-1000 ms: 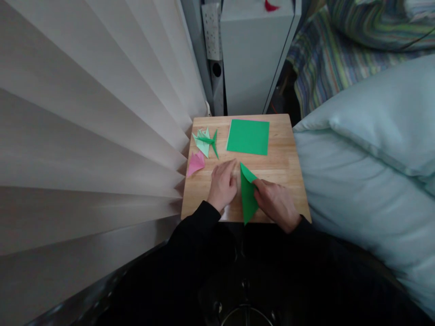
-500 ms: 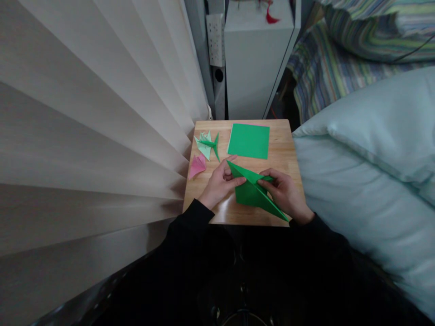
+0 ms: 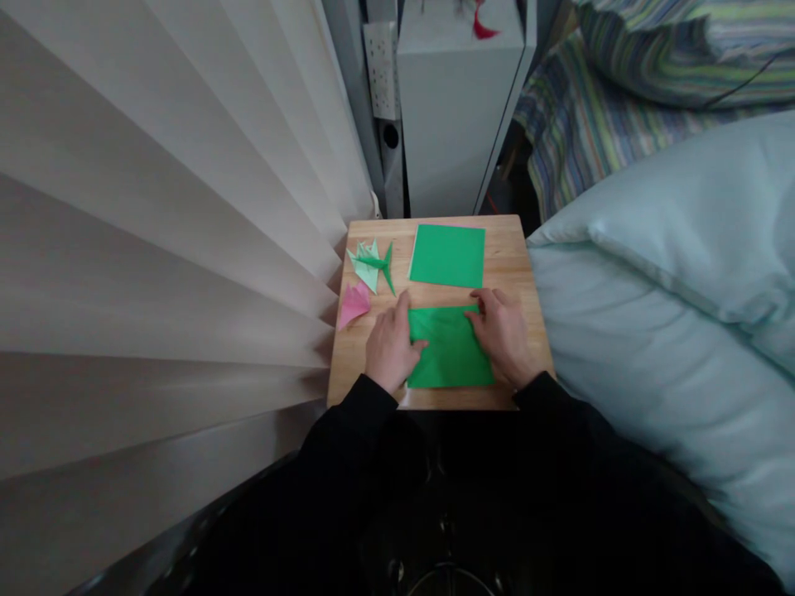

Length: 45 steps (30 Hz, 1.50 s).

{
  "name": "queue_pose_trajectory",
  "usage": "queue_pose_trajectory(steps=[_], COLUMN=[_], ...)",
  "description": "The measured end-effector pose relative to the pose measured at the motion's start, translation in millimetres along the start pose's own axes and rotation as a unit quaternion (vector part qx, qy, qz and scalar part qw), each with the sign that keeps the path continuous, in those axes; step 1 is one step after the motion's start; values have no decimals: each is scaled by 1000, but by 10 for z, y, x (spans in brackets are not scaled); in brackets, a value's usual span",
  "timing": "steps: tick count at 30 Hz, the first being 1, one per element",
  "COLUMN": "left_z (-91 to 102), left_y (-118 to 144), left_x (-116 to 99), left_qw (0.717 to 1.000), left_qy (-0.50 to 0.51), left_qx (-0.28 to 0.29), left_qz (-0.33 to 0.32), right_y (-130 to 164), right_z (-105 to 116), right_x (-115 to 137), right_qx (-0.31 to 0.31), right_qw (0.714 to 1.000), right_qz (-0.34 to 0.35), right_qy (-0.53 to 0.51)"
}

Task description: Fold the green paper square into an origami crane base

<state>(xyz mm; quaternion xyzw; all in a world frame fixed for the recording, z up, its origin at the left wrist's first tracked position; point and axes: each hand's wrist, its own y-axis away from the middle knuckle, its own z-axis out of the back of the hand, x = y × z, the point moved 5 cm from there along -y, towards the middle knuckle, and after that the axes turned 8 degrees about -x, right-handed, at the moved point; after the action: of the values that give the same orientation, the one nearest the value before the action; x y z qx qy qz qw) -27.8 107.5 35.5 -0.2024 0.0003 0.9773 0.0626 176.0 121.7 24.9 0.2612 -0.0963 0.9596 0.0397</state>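
A green sheet of origami paper lies spread out on the small wooden table, its faint creases showing. At its left edge is my left hand, thumb resting on the paper and fingers stretched forward, apart from the thumb. My right hand is at the upper right corner, its thumb and forefinger closed about the paper's edge. The right fingertips partly hide that corner. Just beyond both hands sits a stack of square paper with a green sheet on top.
Folded paper pieces, light green, dark green and pink, lie along the table's left side. A pleated curtain hangs close on the left. Pale bedding borders the right, and a white cabinet stands behind.
The green paper, folded to a point and lifted between both hands before, now lies opened and flat on the table. Both hands have come down to its sides. The view has shifted slightly.
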Motion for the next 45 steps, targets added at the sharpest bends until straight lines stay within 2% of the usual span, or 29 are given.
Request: queue_pose_trajectory(steps=[2, 3, 6, 8, 11, 14, 16, 19, 21, 22, 23, 25, 28, 30, 33, 39, 42, 45], left_z=[-4, -28, -101, -91, -23, -5, -41, -169, -269, -300, -310, -275, -161, -108, -85, -145, -171, -176], left_y=[21, 32, 56, 52, 0, -88, -131, -122, -75, -51, -34, -26, -32, -30, -26, 21, 63, 64], left_x=[-59, -71, -68, -69, -34, 102, 201, 278, 262, 245, 227, 193, 141, 105, 29, -142, -206, -192], left_qw=[998, 996, 993, 995, 998, 989, 960, 881, 832, 825, 831, 875, 956, 985, 995, 984, 981, 975], left_qy=[-27, -38, -49, -41, 5, 139, 254, 416, 479, 486, 478, 423, 266, 156, 83, 138, 155, 209], left_qx=[2, 15, 48, 32, -13, -29, -33, -7, 33, 47, 53, 36, -15, -39, -61, -54, -27, -4], left_qz=[-64, -83, -92, -88, -59, 36, 112, 225, 277, 287, 281, 233, 125, 68, -8, -98, -115, -77], right_y=[65, 128, 427, 648, 864, 892, 849, 783, 763, 765, 771, 788, 769, 719, 646, 606, 588, 555], right_z=[43, 42, -62, -160, -285, -369, -383, -371, -365, -367, -374, -387, -371, -342, -324, -371, -381, -371], right_x=[174, 272, 517, 574, 541, 447, 411, 398, 403, 412, 425, 454, 449, 404, 319, 268, 261, 227], right_qx=[-33, -29, 38, 68, 68, 94, 112, 123, 117, 117, 120, 132, 138, 129, 117, 107, 110, 106], right_qw=[992, 986, 974, 973, 974, 972, 969, 968, 972, 972, 971, 965, 961, 965, 970, 974, 977, 983], right_qz=[58, 85, 144, 147, 158, 176, 192, 198, 186, 187, 193, 216, 234, 222, 195, 173, 161, 138], right_qy=[104, 142, 172, 164, 147, 124, 109, 89, 81, 77, 72, 60, 48, 54, 81, 102, 88, 57])
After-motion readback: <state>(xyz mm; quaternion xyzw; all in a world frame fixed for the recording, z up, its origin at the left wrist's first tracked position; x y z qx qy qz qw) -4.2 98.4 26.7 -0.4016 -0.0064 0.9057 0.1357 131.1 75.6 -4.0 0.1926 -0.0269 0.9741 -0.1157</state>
